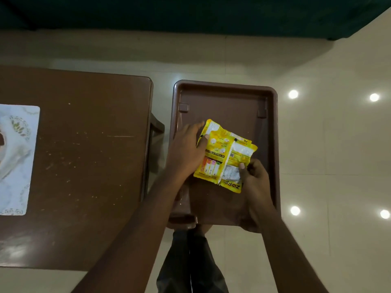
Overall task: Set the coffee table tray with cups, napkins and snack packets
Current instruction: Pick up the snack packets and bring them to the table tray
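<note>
Yellow snack packets sat overlapped inside the brown tray, contact with its floor unclear. Left hand gripped their left edge, thumb on top. Right hand pinched the lower right corner. Brown table stood just left.

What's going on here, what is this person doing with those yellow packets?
A person is setting a couple of yellow snack packets into a brown tray. The left hand grips the packets' left edge, and the right hand pinches the lower right corner. The packets overlap near the tray's middle. No cups or napkins show in the tray. The tray is beside a brown table, which carries a patterned mat.
</note>
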